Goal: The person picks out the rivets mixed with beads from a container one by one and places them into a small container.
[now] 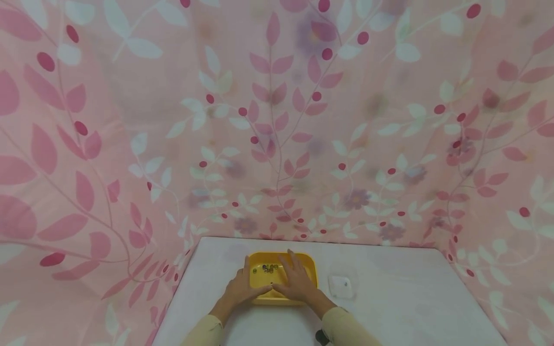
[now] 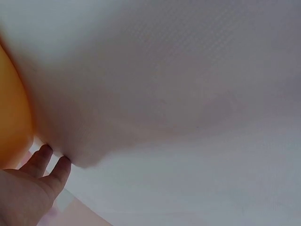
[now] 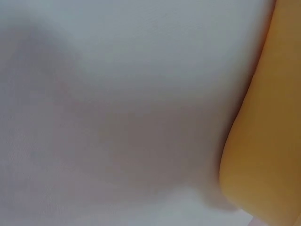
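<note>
A shallow yellow tray [image 1: 283, 302] lies on the white table with several small glass marbles [image 1: 269, 268] gathered in its left half. My left hand [image 1: 239, 288] is along the tray's left side, with its thumb reaching inward over the front part. In the left wrist view, two fingers [image 2: 57, 175] extend beside the tray's yellow wall [image 2: 13, 108]. Over the tray's right half, my right hand [image 1: 298, 282] has its fingers spread and its thumb pointing left. Both thumb tips come close together near the front, by one small marble. The right wrist view shows only the tray's outer side [image 3: 263, 155] and tabletop.
To the right of the tray stands a small clear dish [image 1: 341, 287] with a tiny item in it. A dark object [image 1: 322, 337] shows beside the right sleeve at the table's front. Pink leaf-patterned cloth [image 1: 277, 144] hangs behind and around the white table [image 1: 411, 293].
</note>
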A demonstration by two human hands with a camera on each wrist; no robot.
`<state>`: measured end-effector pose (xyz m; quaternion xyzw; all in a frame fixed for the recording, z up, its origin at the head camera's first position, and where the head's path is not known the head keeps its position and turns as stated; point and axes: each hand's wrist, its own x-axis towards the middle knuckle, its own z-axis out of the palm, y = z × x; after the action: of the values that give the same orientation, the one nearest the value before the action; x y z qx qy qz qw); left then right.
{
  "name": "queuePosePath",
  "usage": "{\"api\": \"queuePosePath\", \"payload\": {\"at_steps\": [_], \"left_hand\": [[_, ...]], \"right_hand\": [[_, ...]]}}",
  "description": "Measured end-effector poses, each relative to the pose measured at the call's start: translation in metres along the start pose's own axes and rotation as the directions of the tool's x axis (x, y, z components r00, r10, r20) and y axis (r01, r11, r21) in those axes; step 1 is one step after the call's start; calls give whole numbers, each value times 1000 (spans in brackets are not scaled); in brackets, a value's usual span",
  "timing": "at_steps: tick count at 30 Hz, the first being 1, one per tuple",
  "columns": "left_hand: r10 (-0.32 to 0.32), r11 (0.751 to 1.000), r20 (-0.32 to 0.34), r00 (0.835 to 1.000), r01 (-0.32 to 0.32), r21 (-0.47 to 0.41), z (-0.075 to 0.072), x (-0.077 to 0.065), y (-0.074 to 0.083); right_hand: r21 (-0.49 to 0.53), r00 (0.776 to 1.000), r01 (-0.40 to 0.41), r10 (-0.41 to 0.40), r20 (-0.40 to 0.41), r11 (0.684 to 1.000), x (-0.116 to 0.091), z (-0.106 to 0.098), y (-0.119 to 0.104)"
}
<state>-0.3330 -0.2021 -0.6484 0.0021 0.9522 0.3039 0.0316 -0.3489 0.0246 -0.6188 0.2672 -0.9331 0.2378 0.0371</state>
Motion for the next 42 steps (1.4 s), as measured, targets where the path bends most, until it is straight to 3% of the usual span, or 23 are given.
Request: {"api": "queuePosePath", "payload": {"at_steps": [4,11,16,21,28,37,42], "left_hand": [[-7,1000,0,1000,7,-1,-1,1,0],[-19,1000,20,1000,19,-1,-2,1,1],[-20,1000,15,1000,20,5,-4,1,4],[-29,999,19,999,29,-20,-5,0,7],[-46,999,15,999,46,-6,-5,-4,7],[-8,1000,30,1000,9,-26,-9,-5,8],[30,999,62,998,-27,-46,-13,-6,6]], "right_hand": [[154,1000,-9,7,17,988,4,3,4],[279,999,-44,43,10,959,10,7,6],[353,995,-81,57,77,932,13,10,6],[379,986,-124,73,147,917,13,13,8],[408,983,-131,65,172,903,13,19,8],[421,961,-234,142,239,876,21,24,4],[425,955,-254,156,252,869,22,26,3]]}}
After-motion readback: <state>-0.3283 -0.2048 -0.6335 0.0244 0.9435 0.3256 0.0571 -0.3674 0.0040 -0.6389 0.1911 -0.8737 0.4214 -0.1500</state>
